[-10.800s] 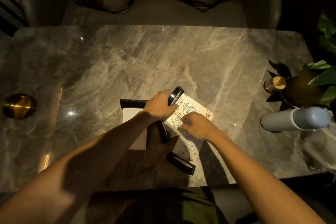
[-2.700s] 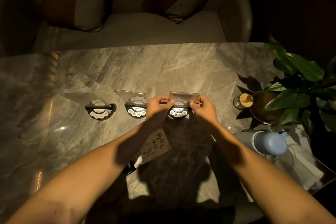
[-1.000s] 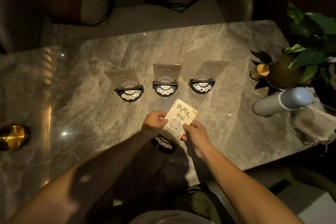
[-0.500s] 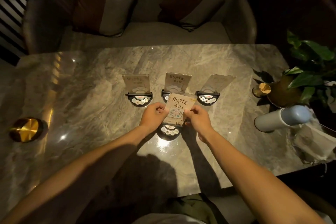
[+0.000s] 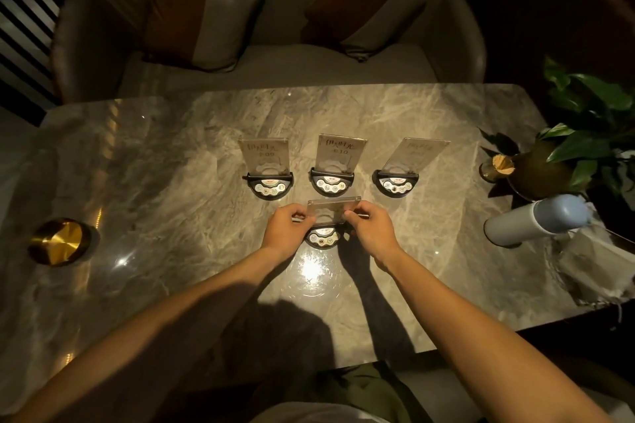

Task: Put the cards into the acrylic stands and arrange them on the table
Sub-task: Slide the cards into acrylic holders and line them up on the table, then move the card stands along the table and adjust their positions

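Three acrylic stands with black bases stand in a row on the marble table point(image 5: 171, 165): a left stand point(image 5: 266, 165), a middle stand point(image 5: 335, 161) and a right stand point(image 5: 405, 165), each with a card in it. A fourth stand point(image 5: 330, 213) sits in front of the middle one, its card upright in the clear plate. My left hand point(image 5: 287, 228) pinches the plate's left edge and my right hand point(image 5: 369, 228) pinches its right edge. The black base point(image 5: 323, 239) shows between my wrists.
A gold round object point(image 5: 58, 242) lies at the table's left. At the right stand a potted plant point(image 5: 556, 161), a toothpick holder point(image 5: 498, 166), a pale blue bottle point(image 5: 539, 218) and a crumpled clear bag point(image 5: 584, 264). A sofa with cushions point(image 5: 275, 27) is behind the table.
The card that both hands held above the fourth stand half a second ago now sits down inside its clear plate. Both hands have shifted to the plate's side edges.
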`<act>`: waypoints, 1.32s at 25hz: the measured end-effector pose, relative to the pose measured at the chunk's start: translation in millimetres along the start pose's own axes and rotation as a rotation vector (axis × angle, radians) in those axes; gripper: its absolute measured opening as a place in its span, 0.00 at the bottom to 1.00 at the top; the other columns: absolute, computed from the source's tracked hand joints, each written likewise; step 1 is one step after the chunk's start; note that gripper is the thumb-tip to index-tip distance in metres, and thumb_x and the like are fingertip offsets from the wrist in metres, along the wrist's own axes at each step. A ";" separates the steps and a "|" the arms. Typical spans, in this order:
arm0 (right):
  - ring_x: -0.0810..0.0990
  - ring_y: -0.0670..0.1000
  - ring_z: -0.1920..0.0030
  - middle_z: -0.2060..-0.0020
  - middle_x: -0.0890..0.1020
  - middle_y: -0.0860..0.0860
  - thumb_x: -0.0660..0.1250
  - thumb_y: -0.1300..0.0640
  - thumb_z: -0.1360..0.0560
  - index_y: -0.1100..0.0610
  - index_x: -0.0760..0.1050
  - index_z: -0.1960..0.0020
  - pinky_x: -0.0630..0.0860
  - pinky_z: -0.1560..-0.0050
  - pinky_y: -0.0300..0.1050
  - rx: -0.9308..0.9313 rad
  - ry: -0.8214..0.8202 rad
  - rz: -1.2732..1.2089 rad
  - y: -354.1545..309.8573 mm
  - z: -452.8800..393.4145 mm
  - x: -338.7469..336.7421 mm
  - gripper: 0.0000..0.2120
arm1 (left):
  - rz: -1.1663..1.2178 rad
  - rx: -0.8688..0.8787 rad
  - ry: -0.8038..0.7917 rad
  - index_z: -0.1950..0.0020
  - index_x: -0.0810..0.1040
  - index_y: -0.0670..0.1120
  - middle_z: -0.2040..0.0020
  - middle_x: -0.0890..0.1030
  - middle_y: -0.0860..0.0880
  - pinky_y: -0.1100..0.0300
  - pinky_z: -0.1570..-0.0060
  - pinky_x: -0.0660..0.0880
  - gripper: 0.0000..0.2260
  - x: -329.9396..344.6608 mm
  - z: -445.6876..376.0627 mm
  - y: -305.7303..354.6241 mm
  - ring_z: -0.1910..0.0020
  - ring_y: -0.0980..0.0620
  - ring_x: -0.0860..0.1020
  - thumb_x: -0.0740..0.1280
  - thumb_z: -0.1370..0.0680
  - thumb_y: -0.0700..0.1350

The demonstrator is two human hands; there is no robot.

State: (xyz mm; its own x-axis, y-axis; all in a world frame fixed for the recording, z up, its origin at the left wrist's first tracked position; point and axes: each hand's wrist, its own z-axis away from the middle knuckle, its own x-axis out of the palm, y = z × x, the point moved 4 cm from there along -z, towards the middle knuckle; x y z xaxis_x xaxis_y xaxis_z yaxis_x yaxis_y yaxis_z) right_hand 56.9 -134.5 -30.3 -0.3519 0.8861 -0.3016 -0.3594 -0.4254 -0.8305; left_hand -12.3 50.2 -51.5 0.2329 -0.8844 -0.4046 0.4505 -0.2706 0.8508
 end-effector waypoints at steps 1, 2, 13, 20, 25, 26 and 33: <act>0.86 0.56 0.50 0.52 0.87 0.54 0.68 0.64 0.21 0.55 0.83 0.52 0.83 0.45 0.55 0.003 -0.004 0.003 1.4 -0.1 -0.3 0.07 | -0.005 0.001 -0.007 0.55 0.83 0.48 0.59 0.84 0.53 0.75 0.62 0.71 0.02 0.4 1.0 1.1 0.61 0.61 0.80 0.74 0.25 0.44; 0.86 0.57 0.50 0.52 0.86 0.54 0.68 0.64 0.22 0.54 0.83 0.52 0.83 0.45 0.54 0.003 -0.013 0.012 1.4 0.0 -0.6 0.07 | -0.008 -0.006 -0.016 0.54 0.83 0.48 0.58 0.84 0.54 0.75 0.62 0.70 0.02 0.7 2.0 1.9 0.61 0.61 0.80 0.74 0.24 0.45; 0.82 0.44 0.53 0.40 0.81 0.52 0.68 0.61 0.22 0.57 0.76 0.31 0.78 0.52 0.38 -0.095 -0.041 0.290 -43.8 0.6 -42.9 0.18 | 0.012 0.165 -0.085 0.48 0.82 0.50 0.51 0.84 0.50 0.67 0.54 0.77 0.15 -49.7 -18.0 96.4 0.52 0.53 0.81 0.65 0.24 0.32; 0.78 0.56 0.37 0.37 0.79 0.56 0.65 0.61 0.21 0.57 0.76 0.31 0.75 0.36 0.55 -0.509 0.126 0.702 -107.5 -30.3 -110.3 0.19 | -0.505 0.445 0.004 0.31 0.74 0.50 0.34 0.76 0.50 0.50 0.36 0.70 0.22 -16.8 -51.9 174.6 0.36 0.50 0.75 0.72 0.25 0.45; 0.58 0.65 0.22 0.21 0.62 0.57 0.70 0.56 0.23 0.49 0.59 0.21 0.56 0.24 0.63 -0.560 0.042 1.100 -122.4 -75.3 -145.0 0.34 | -0.801 0.294 -0.079 0.25 0.68 0.52 0.25 0.69 0.48 0.39 0.26 0.57 0.33 17.4 -89.0 179.5 0.25 0.45 0.65 0.75 0.28 0.47; 0.52 0.67 0.20 0.19 0.56 0.57 0.70 0.54 0.23 0.46 0.54 0.19 0.50 0.23 0.66 -0.496 -0.014 1.135 -119.9 -85.5 -149.6 0.38 | -0.841 0.259 -0.097 0.25 0.67 0.52 0.25 0.68 0.47 0.37 0.26 0.56 0.33 21.9 -92.9 177.9 0.24 0.45 0.64 0.76 0.28 0.48; 0.68 0.66 0.29 0.26 0.67 0.59 0.67 0.56 0.22 0.49 0.57 0.21 0.72 0.35 0.62 -0.542 -0.305 1.213 -91.7 -129.1 -155.8 0.33 | -0.976 0.214 -0.014 0.35 0.77 0.53 0.37 0.81 0.49 0.47 0.39 0.69 0.16 38.2 -94.7 174.3 0.36 0.46 0.75 0.70 0.23 0.48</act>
State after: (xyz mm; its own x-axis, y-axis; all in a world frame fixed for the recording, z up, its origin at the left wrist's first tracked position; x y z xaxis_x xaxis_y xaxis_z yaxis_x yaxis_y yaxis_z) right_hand 256.3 -209.7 32.4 -0.4011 -0.0951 -0.9111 0.6663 -0.7129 -0.2189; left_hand 156.8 5.2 49.6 -0.1668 -0.2418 -0.9559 0.2738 -0.9427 0.1907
